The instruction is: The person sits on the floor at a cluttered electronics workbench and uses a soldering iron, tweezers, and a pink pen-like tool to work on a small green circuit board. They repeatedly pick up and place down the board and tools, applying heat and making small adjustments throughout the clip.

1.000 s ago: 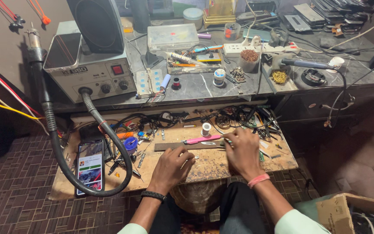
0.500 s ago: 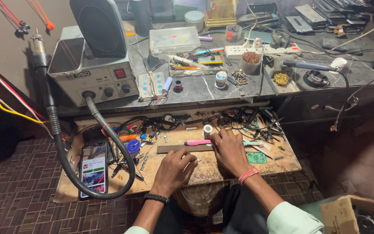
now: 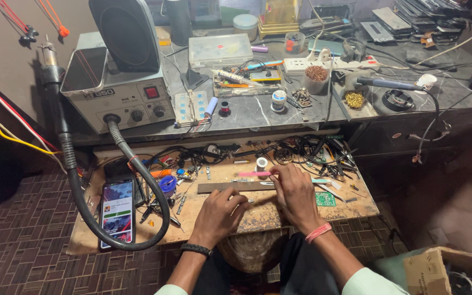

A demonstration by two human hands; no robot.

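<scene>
Low in the frame we see two hands. The left hand (image 3: 218, 214) rests half-curled on the wooden board (image 3: 279, 214); whether it grips anything, we cannot tell. The right hand (image 3: 297, 192) pinches one pink-handled tool (image 3: 254, 174) at centre frame — its long axis runs left-right, handle pointing left. One grey strip (image 3: 230, 187) lies just below it, one lit phone (image 3: 117, 211) at lower left, and farther up one hot-air station (image 3: 117, 94).
</scene>
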